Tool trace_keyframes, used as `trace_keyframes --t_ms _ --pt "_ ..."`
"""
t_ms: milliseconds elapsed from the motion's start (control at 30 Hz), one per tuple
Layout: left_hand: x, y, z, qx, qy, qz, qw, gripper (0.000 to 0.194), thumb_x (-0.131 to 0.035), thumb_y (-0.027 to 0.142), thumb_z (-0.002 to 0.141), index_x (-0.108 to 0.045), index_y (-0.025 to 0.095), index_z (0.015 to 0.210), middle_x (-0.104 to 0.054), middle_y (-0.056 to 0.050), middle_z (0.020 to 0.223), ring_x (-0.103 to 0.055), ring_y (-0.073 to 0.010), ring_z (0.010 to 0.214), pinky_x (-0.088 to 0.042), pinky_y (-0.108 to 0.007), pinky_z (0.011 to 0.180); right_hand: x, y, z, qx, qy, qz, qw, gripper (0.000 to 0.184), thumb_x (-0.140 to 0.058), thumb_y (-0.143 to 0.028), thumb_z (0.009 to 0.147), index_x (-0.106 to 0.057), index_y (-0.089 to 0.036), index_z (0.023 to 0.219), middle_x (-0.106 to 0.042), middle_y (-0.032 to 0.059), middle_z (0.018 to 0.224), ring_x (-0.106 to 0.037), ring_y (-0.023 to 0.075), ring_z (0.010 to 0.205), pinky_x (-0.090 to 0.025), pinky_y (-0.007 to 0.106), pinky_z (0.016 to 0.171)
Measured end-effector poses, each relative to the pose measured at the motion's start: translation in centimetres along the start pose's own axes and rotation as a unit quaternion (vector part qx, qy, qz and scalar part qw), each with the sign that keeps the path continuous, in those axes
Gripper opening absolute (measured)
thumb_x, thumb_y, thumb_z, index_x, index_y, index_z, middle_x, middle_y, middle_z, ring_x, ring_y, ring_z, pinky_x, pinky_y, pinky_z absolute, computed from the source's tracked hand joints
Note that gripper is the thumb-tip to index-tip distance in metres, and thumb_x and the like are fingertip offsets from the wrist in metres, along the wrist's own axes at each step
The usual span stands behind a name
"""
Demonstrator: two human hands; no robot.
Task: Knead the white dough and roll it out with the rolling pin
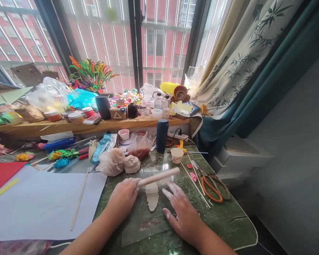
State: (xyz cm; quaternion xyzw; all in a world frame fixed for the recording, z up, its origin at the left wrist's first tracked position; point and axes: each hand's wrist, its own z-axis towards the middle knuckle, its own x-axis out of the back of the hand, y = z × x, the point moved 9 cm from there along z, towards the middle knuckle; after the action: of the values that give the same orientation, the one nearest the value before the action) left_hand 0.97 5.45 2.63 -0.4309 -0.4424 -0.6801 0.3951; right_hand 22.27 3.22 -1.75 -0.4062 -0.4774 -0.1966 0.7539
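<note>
- Barred windows (164,46) fill the back of the room, with one leafy-patterned curtain (241,71) and one teal curtain (257,88) hanging at the right.
- Below them runs one crowded sill (146,124) covered in yellow-brown cloth.
- One green table (228,223) with a rounded corner stands in front; one large white sheet (42,205) lies at its left.
- One clear film (135,230) lies flat on the table, under the work.
- Two bare forearms reach in from below. The left hand (124,194) is closed around the left end of one rolling pin — a single-handed hold.
- The right hand (182,209) is open, its fingers spread and whitened, just beside the clay; it has hold of nothing.
- Two plastic bags sit beyond the left hand: one pale bag (110,163) and one bag with reddish-brown contents (141,151).
- One pair of scissors (212,189) with an orange handle lies at the right.
- The rolling pin (161,176) slants across the far end of the clay; whether they touch, I cannot tell.
- One dark bottle (162,136) stands upright near the sill.
- One flattened clay piece (152,200), scalloped along its edges, lies between the hands — its narrow end towards the person.
- One clay lump (132,164) rests beside the pale bag.
- One paper cup (177,156) stands near the bottle.
- Two pink scraps (193,176) lie near the scissors.
</note>
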Motion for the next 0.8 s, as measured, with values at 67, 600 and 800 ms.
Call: trace_keyframes --t_ms 67,600,800 --pt "1.2 -1.2 0.0 0.018 0.034 -0.042 0.998 0.032 -0.043 0.03 0.102 -0.064 0.022 0.124 -0.073 -0.009 0.122 -0.068 -0.0263 0.113 -0.055 -0.041 0.098 -0.1 0.5 -0.3 -0.019 0.008 0.005 1.0 0.053 -0.052 -0.034 0.1 -0.049 -0.021 0.151 -0.031 0.0102 0.168 -0.026 0.0316 0.155 -0.031 0.054 0.125" --pt "0.6 -5.2 -2.4 0.014 0.063 0.011 0.998 0.03 -0.045 0.034 0.102 -0.064 0.023 0.121 -0.075 -0.008 0.116 -0.07 -0.027 0.108 -0.057 -0.044 0.096 -5.0 -4.1 6.9 -0.036 -0.1 -0.004 0.994 0.089 -0.043 -0.065 0.098 -0.025 -0.006 0.162 -0.02 0.0193 0.169 -0.012 0.0379 0.158 -0.021 0.056 0.127" --pt "0.6 -5.3 -2.1 0.015 0.06 0.002 0.998 0.028 -0.045 0.034 0.101 -0.063 0.023 0.119 -0.073 -0.008 0.113 -0.068 -0.027 0.105 -0.056 -0.044 0.095 -6.2 -3.7 6.8 -0.03 -0.095 -0.025 0.995 0.083 -0.037 -0.064 0.1 -0.031 -0.008 0.161 -0.026 0.0181 0.168 -0.016 0.0385 0.157 -0.022 0.056 0.126"
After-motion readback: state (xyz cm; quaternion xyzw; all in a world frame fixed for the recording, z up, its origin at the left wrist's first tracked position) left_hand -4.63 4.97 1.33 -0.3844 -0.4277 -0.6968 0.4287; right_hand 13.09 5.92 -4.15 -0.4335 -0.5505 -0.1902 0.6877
